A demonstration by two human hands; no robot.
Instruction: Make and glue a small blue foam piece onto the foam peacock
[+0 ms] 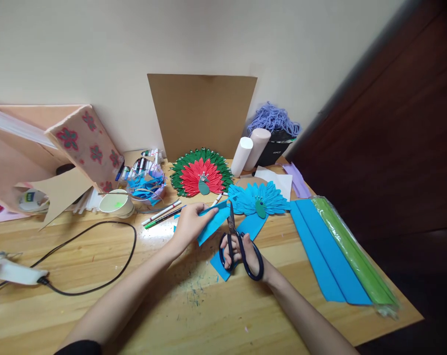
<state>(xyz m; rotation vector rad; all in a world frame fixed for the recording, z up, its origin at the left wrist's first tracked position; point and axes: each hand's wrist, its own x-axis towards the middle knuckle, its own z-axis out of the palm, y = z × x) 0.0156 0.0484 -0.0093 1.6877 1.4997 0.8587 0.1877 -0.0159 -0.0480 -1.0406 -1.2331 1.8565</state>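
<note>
My left hand (190,224) pinches a strip of blue paper (213,226) above the middle of the table. Black-handled scissors (241,246) are in my right hand (241,250), with its fingers through the loops. Their blades point away from me, close to the right end of the held strip. Under and beside the scissors lie more blue paper pieces (253,227). Just beyond is a blue paper peacock (260,201) with a green body. Behind it to the left stands a red and green peacock (203,175).
A cardboard sheet (208,108) leans on the wall. Left are a paper cup (116,203), a basket of blue scraps (147,187), markers (162,214) and a glue gun (16,271) with its looped cord. Right lie folded blue paper (326,251) and a green pack (352,251).
</note>
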